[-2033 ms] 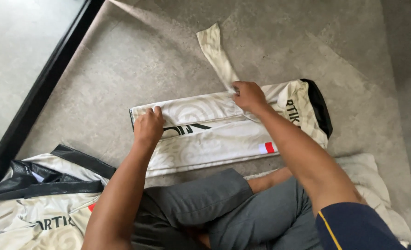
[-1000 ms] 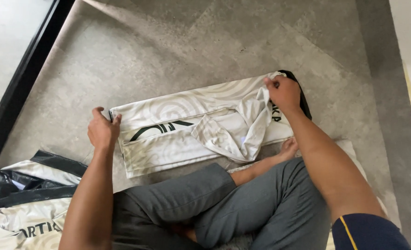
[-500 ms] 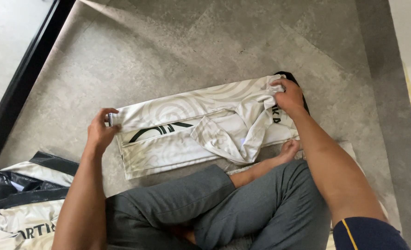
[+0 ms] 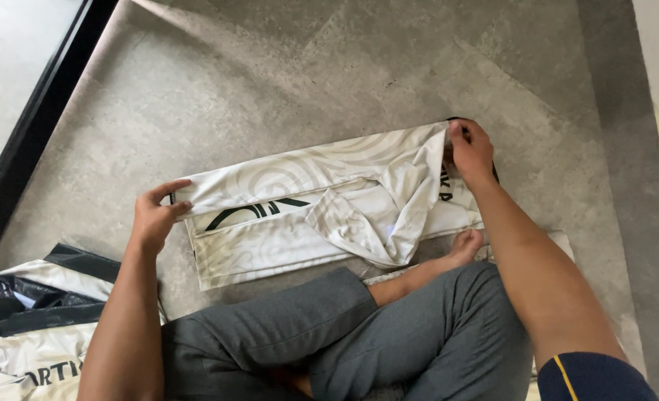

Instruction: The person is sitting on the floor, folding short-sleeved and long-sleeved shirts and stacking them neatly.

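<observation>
Jersey (image 4: pixel 285 215) lies flat on the grey floor (image 4: pixel 285 82) just ahead of the crossed legs, already narrowed into a long band; far long edge is lifted, mid-fold, and a loose sleeve bunches near the centre, so folding looks partly done. Left hand (image 4: pixel 153 217) fingers pinch the left end; right hand (image 4: pixel 470 148) fingers clamp the right corner. Fabric thin, slick, cream with pale swirl print and black trim. More garments (image 4: pixel 29 327) piled at left.

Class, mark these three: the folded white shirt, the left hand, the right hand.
folded white shirt (image 4: pixel 270 241), head view, lower front panel.
left hand (image 4: pixel 153 217), head view, back of hand.
right hand (image 4: pixel 471 151), head view, back of hand.
</observation>
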